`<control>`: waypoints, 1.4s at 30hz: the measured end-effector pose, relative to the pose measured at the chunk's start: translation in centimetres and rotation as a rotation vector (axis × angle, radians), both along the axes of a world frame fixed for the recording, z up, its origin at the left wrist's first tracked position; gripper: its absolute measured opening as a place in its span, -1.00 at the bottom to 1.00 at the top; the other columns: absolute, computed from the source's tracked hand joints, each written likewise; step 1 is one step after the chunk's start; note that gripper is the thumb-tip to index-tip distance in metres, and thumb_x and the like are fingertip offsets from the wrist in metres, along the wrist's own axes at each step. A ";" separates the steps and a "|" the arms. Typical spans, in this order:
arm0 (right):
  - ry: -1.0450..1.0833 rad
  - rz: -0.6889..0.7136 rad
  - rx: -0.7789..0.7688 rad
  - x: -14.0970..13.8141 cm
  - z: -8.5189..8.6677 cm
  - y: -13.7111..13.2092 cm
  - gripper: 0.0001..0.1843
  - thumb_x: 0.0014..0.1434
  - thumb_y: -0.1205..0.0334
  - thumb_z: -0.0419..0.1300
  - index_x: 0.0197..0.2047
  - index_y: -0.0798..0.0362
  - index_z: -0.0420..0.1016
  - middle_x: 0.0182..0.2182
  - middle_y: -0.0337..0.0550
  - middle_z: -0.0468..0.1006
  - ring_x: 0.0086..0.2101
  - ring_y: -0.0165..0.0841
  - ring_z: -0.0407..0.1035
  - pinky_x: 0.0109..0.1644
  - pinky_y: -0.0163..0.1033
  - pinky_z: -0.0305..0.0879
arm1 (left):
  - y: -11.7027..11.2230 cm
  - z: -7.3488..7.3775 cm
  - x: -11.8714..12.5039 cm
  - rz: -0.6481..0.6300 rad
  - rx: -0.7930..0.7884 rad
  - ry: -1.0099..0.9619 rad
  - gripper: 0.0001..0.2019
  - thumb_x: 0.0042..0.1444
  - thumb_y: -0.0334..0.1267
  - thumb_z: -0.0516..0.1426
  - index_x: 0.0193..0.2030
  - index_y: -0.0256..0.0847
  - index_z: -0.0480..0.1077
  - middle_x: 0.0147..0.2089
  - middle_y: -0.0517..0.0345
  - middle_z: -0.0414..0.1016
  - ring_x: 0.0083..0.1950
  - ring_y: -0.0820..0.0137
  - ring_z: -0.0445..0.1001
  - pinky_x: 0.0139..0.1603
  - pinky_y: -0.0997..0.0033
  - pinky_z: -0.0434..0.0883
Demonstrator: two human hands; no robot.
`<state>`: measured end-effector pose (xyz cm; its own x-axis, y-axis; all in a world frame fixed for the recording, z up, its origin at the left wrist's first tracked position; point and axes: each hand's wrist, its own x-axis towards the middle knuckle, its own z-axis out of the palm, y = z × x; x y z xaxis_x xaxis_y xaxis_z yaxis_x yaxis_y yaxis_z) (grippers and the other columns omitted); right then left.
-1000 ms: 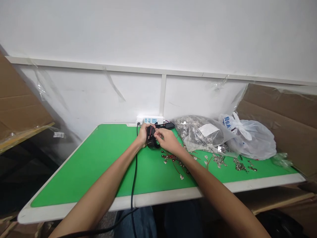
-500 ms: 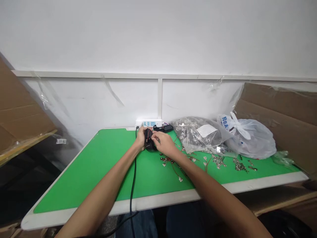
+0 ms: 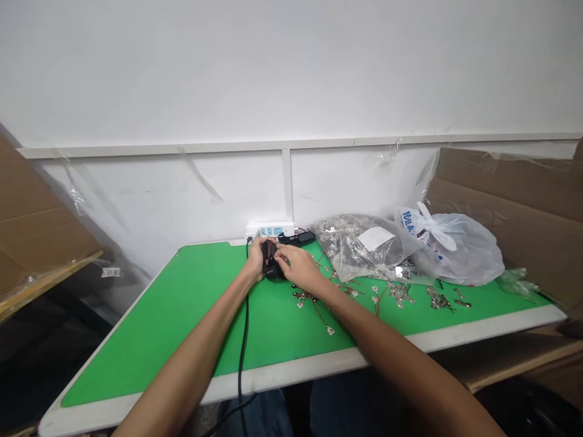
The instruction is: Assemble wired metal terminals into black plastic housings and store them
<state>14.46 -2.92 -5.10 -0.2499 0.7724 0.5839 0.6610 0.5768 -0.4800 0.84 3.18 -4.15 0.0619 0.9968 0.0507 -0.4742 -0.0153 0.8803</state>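
A small black device (image 3: 272, 271) with a thin red wire (image 3: 268, 249) on it sits at the back middle of the green table. My left hand (image 3: 257, 257) is wrapped round its left side. At its right side, my right hand (image 3: 291, 261) has its thumb and fingers pinched together; what lies between the fingertips is too small to make out. Several small metal pieces on reddish wires (image 3: 306, 296) are scattered just right of my right hand.
Behind the hands, a white power strip (image 3: 269, 230) rests against the wall, beside a black box-shaped part (image 3: 300, 237). A clear bag of metal pieces (image 3: 346, 243) and a tied white bag (image 3: 469, 249) stand on the right. A black cable (image 3: 244, 340) crosses the table's front edge.
The view has shifted slightly. Both hands stay at the black device, with the right fingers moved only a little.
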 end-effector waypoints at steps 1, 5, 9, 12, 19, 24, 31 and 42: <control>-0.001 -0.001 -0.001 0.1 0.1 0.0 -0.83 0.32 0.40 0.20 -0.15 0.00 0.60 -0.03 -0.05 0.67 -0.01 -0.23 0.54 0.08 -0.19 0.37 | -0.1 0.1 0.0 -0.002 -0.023 0.005 -0.81 -0.06 -0.12 0.13 -0.42 -0.21 0.42 -0.52 0.15 0.53 -0.40 0.23 0.62 -0.36 0.34 0.57; -0.023 -0.014 -0.024 0.4 0.5 -0.2 -0.85 0.34 0.37 0.20 -0.12 0.03 0.62 -0.09 -0.06 0.69 -0.11 -0.24 0.55 0.00 -0.19 0.38 | -0.7 0.6 0.0 -0.035 -0.074 -0.026 -0.78 -0.01 -0.12 0.14 -0.33 -0.23 0.45 -0.39 0.03 0.64 -0.30 0.17 0.67 -0.26 0.26 0.62; -0.033 -0.033 -0.025 0.6 0.7 -0.3 -0.85 0.32 0.36 0.22 -0.12 0.02 0.63 -0.11 -0.08 0.70 -0.16 -0.25 0.55 -0.04 -0.19 0.39 | -1.4 1.4 0.0 -0.137 -0.189 -0.051 -0.72 0.11 -0.02 0.15 -0.25 -0.22 0.47 -0.28 -0.07 0.70 -0.25 0.07 0.70 -0.24 0.09 0.65; -0.017 -0.039 -0.025 0.7 0.5 -0.4 -0.84 0.30 0.36 0.22 -0.13 0.01 0.63 -0.12 -0.09 0.70 -0.15 -0.24 0.56 -0.06 -0.19 0.40 | -1.8 1.9 -0.1 -0.168 -0.240 0.020 -0.73 0.17 -0.04 0.20 -0.23 -0.24 0.49 -0.28 -0.08 0.70 -0.30 0.10 0.70 -0.28 0.14 0.65; 0.154 -0.043 -0.041 0.5 0.5 -0.4 -0.89 0.23 0.36 0.30 -0.16 0.02 0.61 -0.22 -0.14 0.69 -0.22 -0.28 0.54 -0.04 -0.19 0.42 | -2.0 1.8 0.1 -0.109 -0.205 0.058 -0.64 0.19 0.05 0.23 -0.20 -0.27 0.53 -0.41 0.00 0.65 -0.46 0.22 0.64 -0.39 0.28 0.59; 0.218 -0.049 -0.067 0.4 1.0 -0.7 -0.97 0.22 0.34 0.32 -0.23 0.04 0.59 -0.31 -0.16 0.67 -0.31 -0.31 0.52 -0.14 -0.23 0.41 | -2.3 2.0 0.4 0.039 0.003 0.055 -0.56 0.13 0.15 0.23 -0.31 -0.28 0.53 -0.44 0.06 0.62 -0.51 0.37 0.56 -0.45 0.42 0.51; 0.241 -0.006 -0.096 0.1 1.9 -1.4 -0.93 0.26 0.29 0.30 -0.29 0.06 0.59 -0.36 -0.17 0.66 -0.36 -0.35 0.49 -0.22 -0.27 0.36 | -3.1 2.4 0.4 0.081 0.264 0.059 -0.40 0.01 0.38 0.23 -0.37 -0.25 0.52 -0.50 0.12 0.55 -0.48 0.34 0.56 -0.44 0.42 0.50; 0.175 -0.029 -0.059 -0.4 2.1 -2.1 -0.84 0.34 0.27 0.21 -0.26 0.02 0.61 -0.25 -0.14 0.68 -0.21 -0.27 0.46 -0.08 -0.20 0.30 | -3.9 2.4 0.3 0.104 0.430 0.096 -0.39 0.14 0.39 0.16 -0.33 -0.22 0.55 -0.46 0.10 0.57 -0.43 0.35 0.58 -0.36 0.40 0.53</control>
<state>14.04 -5.03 -3.00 -0.1258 0.8118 0.5702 0.5803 0.5264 -0.6214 1.14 -0.67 -1.71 -0.0127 0.8877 0.4602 -0.3669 -0.4322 0.8237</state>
